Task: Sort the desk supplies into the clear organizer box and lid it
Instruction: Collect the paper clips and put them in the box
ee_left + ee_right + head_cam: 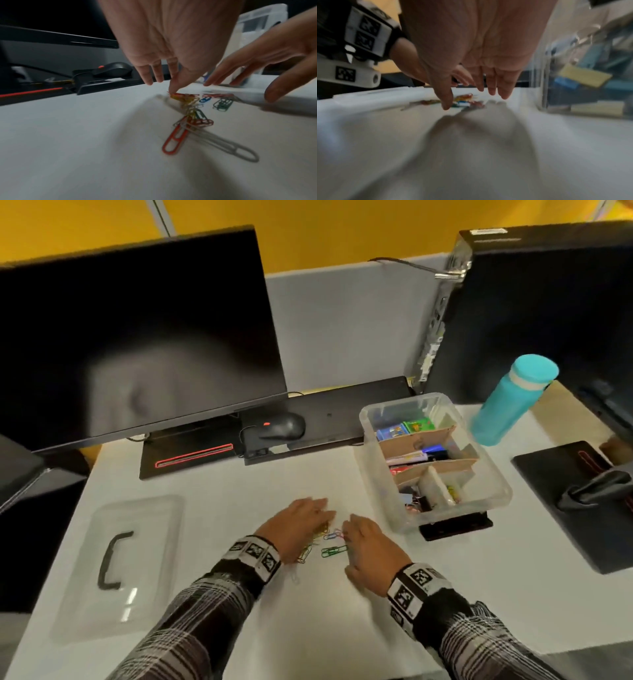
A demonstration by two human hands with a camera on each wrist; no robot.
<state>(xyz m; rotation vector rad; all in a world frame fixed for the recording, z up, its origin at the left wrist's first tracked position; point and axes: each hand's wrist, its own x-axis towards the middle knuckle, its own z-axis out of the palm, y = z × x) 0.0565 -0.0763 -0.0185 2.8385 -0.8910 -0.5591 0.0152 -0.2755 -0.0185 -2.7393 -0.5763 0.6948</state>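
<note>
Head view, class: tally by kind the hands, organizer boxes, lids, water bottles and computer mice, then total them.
Hands: 2, left hand, right hand
Clear organizer box: 1
Clear lid: 1
Teal water bottle: 1
Computer mouse: 1
Total: 6

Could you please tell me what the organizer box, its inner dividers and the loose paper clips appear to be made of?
Organizer box: clear, glossy plastic by the look; its contents show through the walls.
Dividers: probably cardboard, matte brown with pale cut edges.
Paper clips: thin bent wire, apparently metal with a coloured coating in red, green, yellow and blue; one looks plain grey. The coating itself is too small to judge.
</note>
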